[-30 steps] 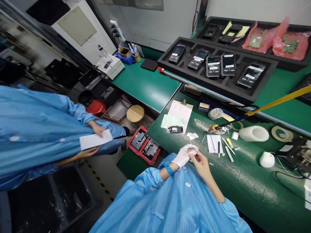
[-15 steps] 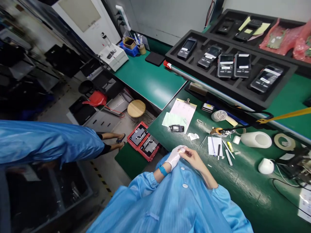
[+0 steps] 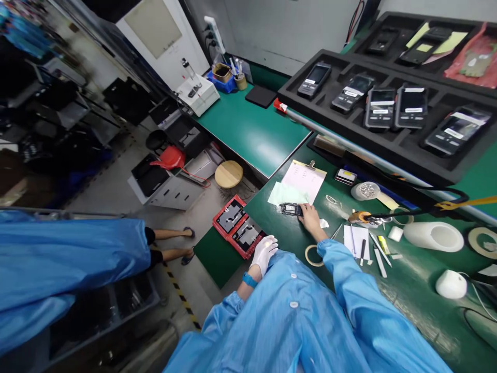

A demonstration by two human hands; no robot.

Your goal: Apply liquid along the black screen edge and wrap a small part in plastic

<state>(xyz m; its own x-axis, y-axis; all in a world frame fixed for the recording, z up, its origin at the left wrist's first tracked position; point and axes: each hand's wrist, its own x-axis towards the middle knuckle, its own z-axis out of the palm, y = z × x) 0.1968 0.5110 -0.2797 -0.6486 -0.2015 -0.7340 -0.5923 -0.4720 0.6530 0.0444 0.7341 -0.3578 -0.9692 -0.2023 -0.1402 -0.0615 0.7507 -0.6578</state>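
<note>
My right hand, bare, reaches over the bench with its fingers closed on the right end of a small black phone housing. The housing lies at the lower edge of a pale green sheet, beside a clipboard with a printed page. My left hand wears a white glove and a blue wrist strap. It is held low in front of my smock, fingers stretched out, close to a red tray of flat grey parts. Whether anything small rests on the glove cannot be told.
A tape ring lies by my right sleeve. Tweezers, pens and a white roll are farther right. A black foam tray with several handheld devices stands above the bench. A wooden stool and another person in a blue smock are at left.
My hands have parted. The right went forward to the phone housing and closed on it; the left dropped left and opened. The tape ring now shows, and the view has shifted.
</note>
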